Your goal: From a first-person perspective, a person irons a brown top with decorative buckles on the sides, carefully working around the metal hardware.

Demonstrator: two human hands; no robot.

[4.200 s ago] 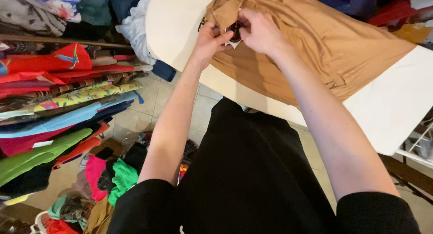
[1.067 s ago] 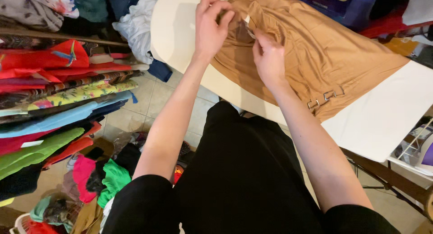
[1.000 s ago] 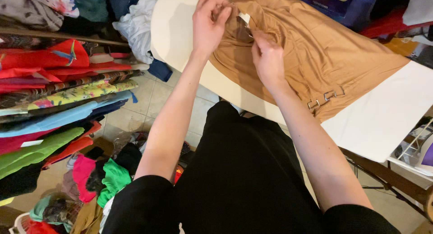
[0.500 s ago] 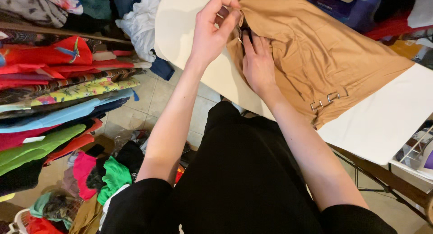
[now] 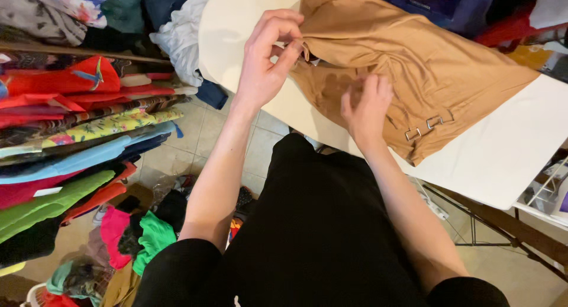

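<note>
A tan garment [image 5: 414, 70] with two small metal buckles [image 5: 425, 127] lies across a cream ironing board [image 5: 236, 29]. My left hand [image 5: 269, 61] pinches the garment's upper left edge between thumb and fingers, lifting it a little off the board. My right hand [image 5: 368, 106] rests flat on the tan cloth just below, fingers spread and pressing it down. Both forearms reach up from my black-clothed lap.
Folded clothes in red, yellow, blue and green [image 5: 71, 135] are stacked on the left. More garments lie on the tiled floor [image 5: 195, 141] below. White and dark cloth [image 5: 183, 29] sits beside the board's left end. The board's metal legs [image 5: 473, 218] stand at the right.
My left hand has kept hold of the garment's edge near the board's end. My right hand has slid down and right across the cloth and now lies flat.
</note>
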